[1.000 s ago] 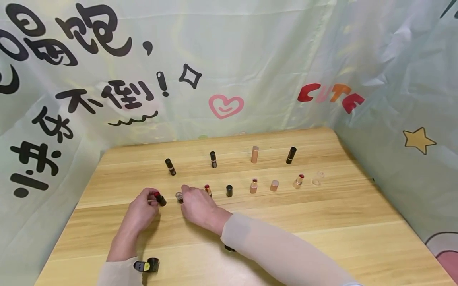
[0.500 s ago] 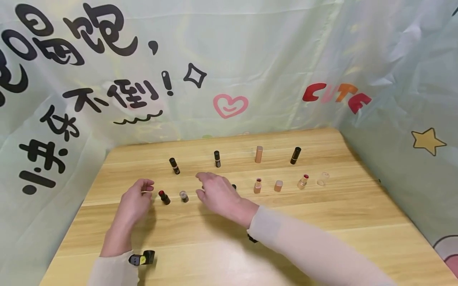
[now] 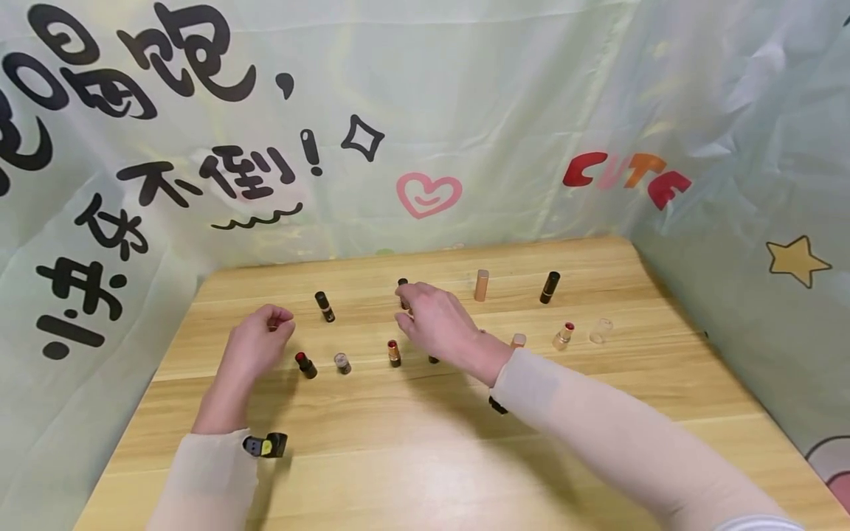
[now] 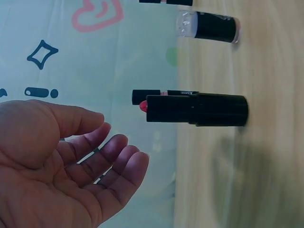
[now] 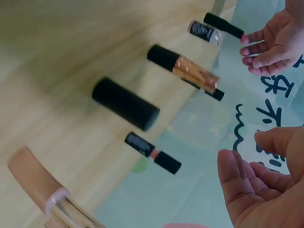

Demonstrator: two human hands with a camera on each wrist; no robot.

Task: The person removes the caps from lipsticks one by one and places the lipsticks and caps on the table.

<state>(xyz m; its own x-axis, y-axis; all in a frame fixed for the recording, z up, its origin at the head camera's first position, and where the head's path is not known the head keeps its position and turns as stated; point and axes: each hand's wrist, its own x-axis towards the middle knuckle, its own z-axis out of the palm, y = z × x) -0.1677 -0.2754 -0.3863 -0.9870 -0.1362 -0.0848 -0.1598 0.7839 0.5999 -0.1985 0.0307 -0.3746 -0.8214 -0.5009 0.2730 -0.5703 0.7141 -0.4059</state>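
Note:
My left hand [image 3: 260, 343] hovers behind and to the left of an uncapped black lipstick [image 3: 307, 366] with a red tip, which stands on the table. Nothing lies between its loosely bent fingers in the left wrist view. Right of that lipstick stands a small clear-and-black cap [image 3: 342, 363]. My right hand [image 3: 438, 324] is held over the middle of the rows, fingers spread and holding nothing. In the head view its fingertips overlap a capped black lipstick [image 3: 402, 284] in the back row. A gold-and-black lipstick [image 3: 395, 354] and a black cap [image 5: 124, 104] stand near it.
The back row also has a capped black lipstick [image 3: 325, 307], a rose-gold one [image 3: 481, 285] and another black one [image 3: 549, 287]. At front right stand a pink cap [image 3: 518, 341], a gold lipstick [image 3: 564, 336] and a clear cap [image 3: 600, 331]. A printed curtain [image 3: 518, 110] hangs behind.
The left hand has let go of the black lipstick, which now stands alone. My right hand has left the clear-and-black cap and moved right and back, uncovering the gold-and-black lipstick.

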